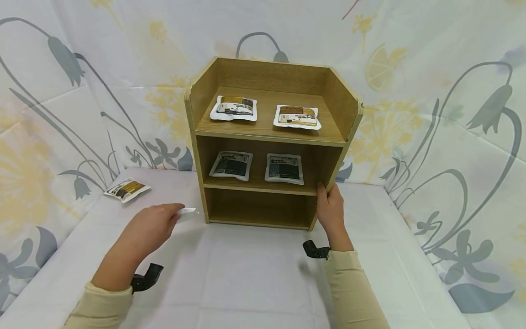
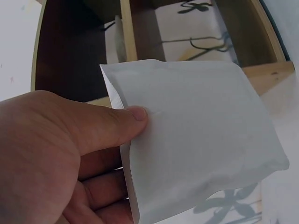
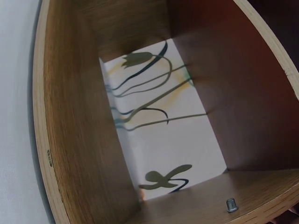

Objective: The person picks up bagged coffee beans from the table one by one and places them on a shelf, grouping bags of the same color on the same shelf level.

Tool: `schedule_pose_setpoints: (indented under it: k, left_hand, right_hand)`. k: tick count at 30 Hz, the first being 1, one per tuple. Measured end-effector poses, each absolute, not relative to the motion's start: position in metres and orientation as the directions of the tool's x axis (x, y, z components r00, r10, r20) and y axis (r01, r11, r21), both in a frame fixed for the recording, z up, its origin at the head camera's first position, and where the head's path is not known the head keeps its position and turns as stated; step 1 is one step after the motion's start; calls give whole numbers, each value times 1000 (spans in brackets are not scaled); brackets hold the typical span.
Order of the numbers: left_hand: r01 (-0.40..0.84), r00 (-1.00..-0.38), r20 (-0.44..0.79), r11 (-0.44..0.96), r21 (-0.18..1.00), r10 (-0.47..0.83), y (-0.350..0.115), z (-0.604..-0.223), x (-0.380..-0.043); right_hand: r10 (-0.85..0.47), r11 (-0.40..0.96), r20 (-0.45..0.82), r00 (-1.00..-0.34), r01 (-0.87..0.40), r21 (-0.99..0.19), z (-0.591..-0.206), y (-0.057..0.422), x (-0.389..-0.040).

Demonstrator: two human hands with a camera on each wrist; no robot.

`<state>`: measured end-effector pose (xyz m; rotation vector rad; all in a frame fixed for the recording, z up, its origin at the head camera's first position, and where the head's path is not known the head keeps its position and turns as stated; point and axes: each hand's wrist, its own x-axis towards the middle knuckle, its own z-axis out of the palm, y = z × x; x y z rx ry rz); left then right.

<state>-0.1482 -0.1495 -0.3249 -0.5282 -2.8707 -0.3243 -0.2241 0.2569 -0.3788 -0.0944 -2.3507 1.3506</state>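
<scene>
My left hand point(image 1: 154, 228) pinches a flat white packet point(image 2: 196, 135) by one edge, thumb on its plain face and fingers behind. In the head view this packet is mostly hidden, just left of the wooden shelf unit point(image 1: 256, 225). My right hand point(image 1: 330, 208) holds the unit's right side panel at the middle board's height; some of its fingers are hidden. Two packets with brown and yellow labels, a left one point(image 1: 235, 108) and a right one point(image 1: 297, 117), lie on the top shelf. On the middle shelf lie two dark-labelled packets, a left one point(image 1: 232, 165) and a right one point(image 1: 284, 168).
Another yellow and brown labelled packet point(image 1: 126, 189) lies on the white-covered table point(image 1: 246, 274), at the far left. A flower-patterned cloth point(image 1: 411, 114) hangs behind and around the table. The bottom compartment point(image 3: 163, 149) has wooden walls and shows patterned cloth through its back.
</scene>
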Motion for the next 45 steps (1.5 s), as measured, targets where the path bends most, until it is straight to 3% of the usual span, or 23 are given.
schedule_pose_setpoints:
  k: [20, 45]
  left_hand:
    - [424, -895, 247, 882, 207, 372, -121, -326, -149]
    - [520, -828, 371, 822, 233, 420, -83, -343, -161]
  right_hand:
    - [264, 522, 319, -910, -143, -841, -379, 259, -224]
    - [255, 503, 311, -916, -149, -851, -380, 259, -226]
